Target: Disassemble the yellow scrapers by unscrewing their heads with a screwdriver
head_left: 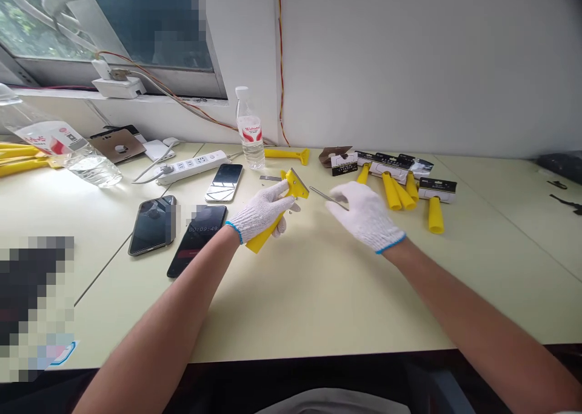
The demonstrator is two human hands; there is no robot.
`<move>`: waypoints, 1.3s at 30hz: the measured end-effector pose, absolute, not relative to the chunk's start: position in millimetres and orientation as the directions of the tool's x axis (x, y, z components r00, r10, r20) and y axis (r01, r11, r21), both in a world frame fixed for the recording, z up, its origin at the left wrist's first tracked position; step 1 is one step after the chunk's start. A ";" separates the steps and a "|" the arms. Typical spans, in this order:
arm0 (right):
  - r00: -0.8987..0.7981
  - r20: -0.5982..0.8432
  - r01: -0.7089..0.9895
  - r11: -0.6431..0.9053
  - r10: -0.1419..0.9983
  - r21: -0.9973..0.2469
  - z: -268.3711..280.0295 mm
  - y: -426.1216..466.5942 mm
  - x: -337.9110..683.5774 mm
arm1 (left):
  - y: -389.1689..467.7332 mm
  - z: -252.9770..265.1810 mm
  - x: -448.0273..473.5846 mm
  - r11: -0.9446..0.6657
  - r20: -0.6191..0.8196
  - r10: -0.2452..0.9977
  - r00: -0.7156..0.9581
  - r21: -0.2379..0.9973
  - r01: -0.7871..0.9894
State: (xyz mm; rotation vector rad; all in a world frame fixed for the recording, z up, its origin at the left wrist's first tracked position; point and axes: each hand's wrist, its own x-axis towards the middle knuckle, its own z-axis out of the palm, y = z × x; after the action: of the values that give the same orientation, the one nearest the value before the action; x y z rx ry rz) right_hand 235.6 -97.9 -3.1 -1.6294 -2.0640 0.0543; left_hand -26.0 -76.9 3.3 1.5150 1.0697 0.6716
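Observation:
My left hand (268, 210), in a white knit glove with a blue cuff, is closed around a yellow scraper (261, 237). The scraper tilts with its wide head up and to the right, and a metal strip shows along that head's edge. My gloved right hand (365, 214) grips a thin metal screwdriver (321, 193). Its tip points left at the scraper head, with a small gap between them. Just behind the left hand a flat metal blade (270, 178) lies on the table. A few tiny metal bits, perhaps screws or nuts, are beside the hand.
Several yellow scrapers with black-and-white cards (394, 191) lie at the right. Another yellow scraper (284, 154) rests near the wall by a water bottle (251, 136). Left are phones (152, 225), a power strip (193, 166), a large tilted bottle (68, 147) and yellow handles (20, 159).

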 end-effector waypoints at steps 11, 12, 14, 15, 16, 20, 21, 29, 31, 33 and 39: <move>-0.308 0.472 0.754 0.515 0.826 -0.408 -3.4 -58.7 183.0 | -78.4 -3.5 -22.9 0.058 -0.182 0.857 0.482 0.964 0.260; -0.308 0.463 0.759 0.508 0.831 -0.407 -3.2 -59.0 183.2 | -78.3 -3.5 -23.0 0.056 -0.182 0.859 0.478 0.963 0.265; -0.313 0.451 0.763 0.504 0.836 -0.406 -1.9 -59.3 183.8 | -78.2 -2.4 -23.5 0.056 -0.188 0.861 0.473 0.959 0.279; -0.323 0.442 0.764 0.506 0.837 -0.399 -0.8 -59.1 184.2 | -78.3 -1.4 -23.8 0.057 -0.193 0.860 0.473 0.956 0.287; -0.337 0.431 0.771 0.508 0.837 -0.384 0.4 -58.8 184.7 | -78.6 0.0 -24.0 0.057 -0.198 0.858 0.474 0.954 0.296; -0.402 0.376 0.831 0.505 0.835 -0.233 7.0 -58.1 186.0 | -81.3 6.5 -24.7 0.050 -0.220 0.842 0.493 0.941 0.336; -0.416 0.362 0.840 0.505 0.834 -0.200 9.1 -58.6 185.9 | -82.0 7.8 -24.7 0.052 -0.228 0.837 0.497 0.938 0.342; -0.318 0.339 0.815 0.438 0.885 -0.379 16.5 -58.1 190.1 | -74.3 3.3 -34.3 0.152 -0.252 0.853 0.457 0.958 0.243; -0.273 0.228 0.820 0.350 0.935 -0.453 11.6 -54.8 194.2 | -69.8 0.0 -39.8 0.169 -0.223 0.853 0.472 0.973 0.156; -0.244 0.111 0.845 0.267 0.963 -0.463 4.9 -52.3 197.9 | -65.6 -3.9 -45.4 0.195 -0.209 0.850 0.484 0.978 0.080; -0.280 -0.001 0.850 0.248 0.960 -0.464 -9.5 -53.5 197.7 | -57.5 -18.8 -54.6 0.314 -0.279 0.825 0.492 0.949 0.013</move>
State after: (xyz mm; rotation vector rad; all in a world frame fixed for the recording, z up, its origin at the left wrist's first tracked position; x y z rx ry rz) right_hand 197.7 -53.5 -9.5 -1.6804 -2.2405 0.5519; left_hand -54.6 -57.5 -18.8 1.1336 0.9175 0.6483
